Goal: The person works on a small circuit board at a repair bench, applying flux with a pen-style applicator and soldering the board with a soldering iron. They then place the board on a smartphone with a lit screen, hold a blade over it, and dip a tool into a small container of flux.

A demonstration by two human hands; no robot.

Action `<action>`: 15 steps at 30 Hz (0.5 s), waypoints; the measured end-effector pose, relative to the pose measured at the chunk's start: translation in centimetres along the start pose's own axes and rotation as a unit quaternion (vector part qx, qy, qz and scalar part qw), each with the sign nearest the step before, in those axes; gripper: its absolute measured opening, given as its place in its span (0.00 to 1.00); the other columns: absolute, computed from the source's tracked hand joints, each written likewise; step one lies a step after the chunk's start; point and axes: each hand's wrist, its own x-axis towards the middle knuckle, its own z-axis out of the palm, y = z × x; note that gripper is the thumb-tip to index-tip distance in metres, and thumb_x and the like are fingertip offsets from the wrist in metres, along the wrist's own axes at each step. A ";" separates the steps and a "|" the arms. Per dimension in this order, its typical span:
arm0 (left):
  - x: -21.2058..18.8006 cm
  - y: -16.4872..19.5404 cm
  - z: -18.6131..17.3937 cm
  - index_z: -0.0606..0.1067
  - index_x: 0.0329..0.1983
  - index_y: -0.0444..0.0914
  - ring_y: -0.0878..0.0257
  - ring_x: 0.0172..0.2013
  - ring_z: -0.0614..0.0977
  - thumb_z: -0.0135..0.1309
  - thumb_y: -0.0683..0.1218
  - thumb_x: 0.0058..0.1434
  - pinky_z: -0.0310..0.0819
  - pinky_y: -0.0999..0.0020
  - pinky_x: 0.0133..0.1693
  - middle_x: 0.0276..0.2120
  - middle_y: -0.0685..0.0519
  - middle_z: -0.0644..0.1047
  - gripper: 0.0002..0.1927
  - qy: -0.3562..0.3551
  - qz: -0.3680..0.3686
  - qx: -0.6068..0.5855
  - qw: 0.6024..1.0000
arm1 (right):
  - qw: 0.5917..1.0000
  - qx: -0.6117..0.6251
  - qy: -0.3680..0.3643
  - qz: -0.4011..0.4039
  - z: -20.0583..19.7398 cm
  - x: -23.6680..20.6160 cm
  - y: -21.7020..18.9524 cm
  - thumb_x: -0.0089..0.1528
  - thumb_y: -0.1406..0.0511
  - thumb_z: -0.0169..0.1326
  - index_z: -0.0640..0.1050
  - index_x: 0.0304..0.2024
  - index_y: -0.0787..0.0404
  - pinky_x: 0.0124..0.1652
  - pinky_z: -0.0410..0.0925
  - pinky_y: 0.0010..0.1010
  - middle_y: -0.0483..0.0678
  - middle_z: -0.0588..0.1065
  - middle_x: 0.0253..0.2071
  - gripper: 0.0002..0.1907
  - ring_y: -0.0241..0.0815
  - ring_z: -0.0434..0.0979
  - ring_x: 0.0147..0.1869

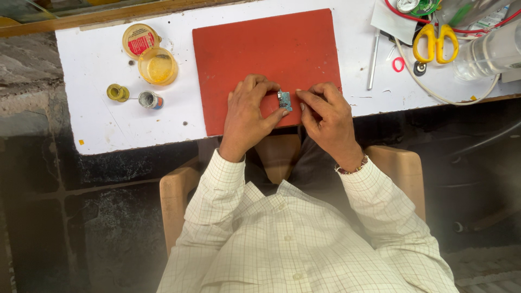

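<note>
Small bluish circuit board sat on the red mat's near edge, pinched between the left hand and right hand, both closed on it, with yellow tubs left of the mat and scissors right, on the white table.

Around the red mat on the white table lay a blue-grey chip, an amber tub, a red-and-yellow lid, yellow scissors, and a cream checked shirt below.
</note>
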 end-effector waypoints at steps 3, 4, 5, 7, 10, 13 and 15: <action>0.0 -0.2 0.0 0.79 0.49 0.41 0.56 0.51 0.75 0.71 0.51 0.51 0.64 0.56 0.52 0.48 0.53 0.74 0.23 0.002 0.000 0.003 1.000 | 1.000 0.005 0.003 0.003 0.2 0.1 0.0 0.61 0.77 0.60 0.81 0.49 0.66 0.38 0.72 0.31 0.51 0.72 0.43 0.14 0.44 0.77 0.42; 0.0 -0.3 0.0 0.79 0.49 0.40 0.56 0.51 0.75 0.71 0.51 0.51 0.64 0.56 0.52 0.48 0.53 0.74 0.23 0.003 -0.001 0.004 1.000 | 1.000 0.008 0.003 0.004 0.3 0.1 0.0 0.61 0.77 0.60 0.81 0.49 0.66 0.38 0.72 0.31 0.51 0.72 0.43 0.14 0.44 0.77 0.42; 0.0 -0.4 0.0 0.79 0.49 0.40 0.56 0.51 0.75 0.71 0.51 0.51 0.64 0.56 0.51 0.48 0.53 0.74 0.23 0.004 0.000 0.004 1.000 | 1.000 0.011 0.004 0.005 0.4 0.1 0.0 0.61 0.77 0.60 0.81 0.49 0.66 0.38 0.72 0.31 0.51 0.72 0.43 0.14 0.44 0.77 0.42; -0.1 -0.5 0.0 0.79 0.48 0.40 0.56 0.51 0.75 0.71 0.51 0.51 0.64 0.56 0.51 0.48 0.53 0.74 0.23 0.007 0.000 0.005 1.000 | 1.000 0.013 0.004 0.007 0.5 0.0 0.0 0.61 0.77 0.60 0.81 0.49 0.66 0.38 0.72 0.31 0.51 0.72 0.43 0.14 0.44 0.77 0.42; -0.1 -0.6 -0.1 0.80 0.49 0.40 0.56 0.51 0.75 0.71 0.52 0.51 0.64 0.56 0.51 0.48 0.53 0.74 0.24 0.002 -0.005 0.004 1.000 | 1.000 0.014 0.004 0.011 0.6 0.0 0.0 0.61 0.77 0.60 0.81 0.49 0.66 0.37 0.72 0.30 0.50 0.72 0.43 0.14 0.44 0.76 0.42; -0.2 -0.8 -0.1 0.80 0.49 0.40 0.55 0.51 0.75 0.71 0.52 0.51 0.64 0.56 0.51 0.49 0.52 0.74 0.24 0.001 -0.003 0.007 1.000 | 1.000 0.018 0.003 0.014 0.7 -0.1 0.1 0.61 0.77 0.60 0.81 0.49 0.66 0.37 0.72 0.29 0.50 0.72 0.43 0.13 0.43 0.76 0.42; -0.3 -0.9 0.0 0.80 0.50 0.41 0.56 0.51 0.75 0.71 0.52 0.51 0.64 0.56 0.52 0.49 0.52 0.74 0.24 0.001 -0.001 0.005 1.000 | 1.000 0.018 0.004 0.014 0.8 -0.2 0.1 0.62 0.77 0.60 0.81 0.49 0.66 0.37 0.72 0.29 0.50 0.72 0.43 0.13 0.42 0.76 0.42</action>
